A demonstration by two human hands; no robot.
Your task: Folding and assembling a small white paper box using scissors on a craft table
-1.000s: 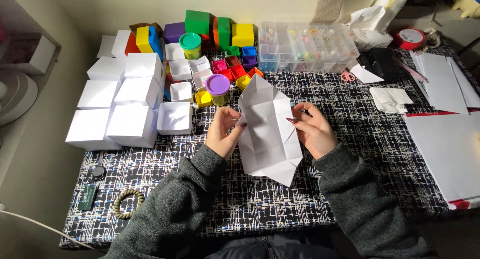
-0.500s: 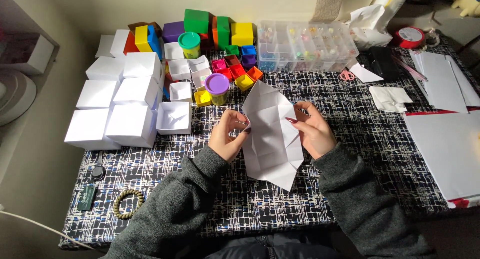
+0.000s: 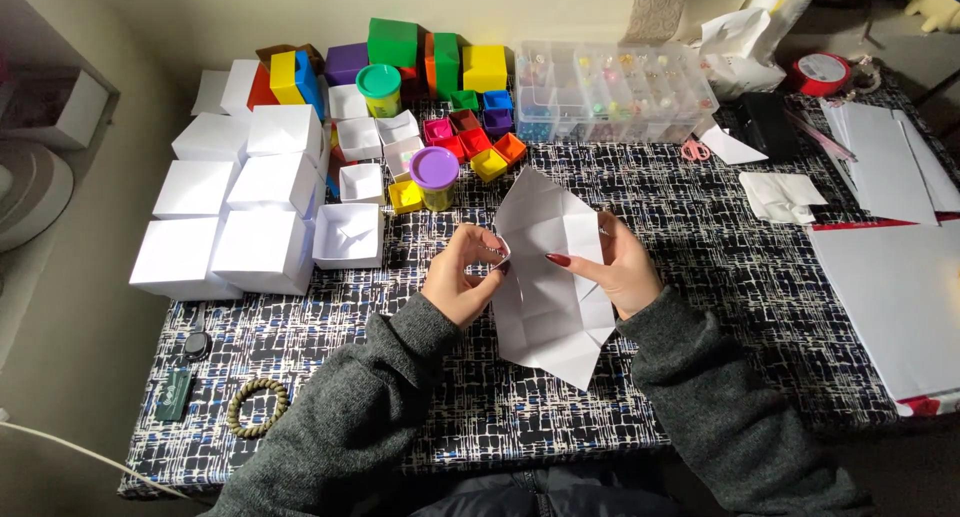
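Observation:
I hold a creased white sheet of paper point(image 3: 555, 277) above the patterned table point(image 3: 700, 307), its points aimed away from me and toward me. My left hand point(image 3: 462, 277) pinches its left edge between thumb and fingertips. My right hand point(image 3: 620, 267) grips its right edge, fingers lying across the paper. Both side flaps are folded inward and stand up a little. Grey sleeves cover both forearms.
White folded paper boxes point(image 3: 240, 217) crowd the left of the table, with small coloured boxes point(image 3: 470, 137), a purple-lidded tub point(image 3: 434, 175) and a green-lidded tub point(image 3: 379, 87) behind. A clear compartment organiser point(image 3: 610, 92) stands at the back. White sheets point(image 3: 890, 277) lie right. A bead bracelet point(image 3: 255, 407) sits near the front left.
The paper has shifted slightly in my hands and its left edge is now pinched further in; both hands stay close to where they were.

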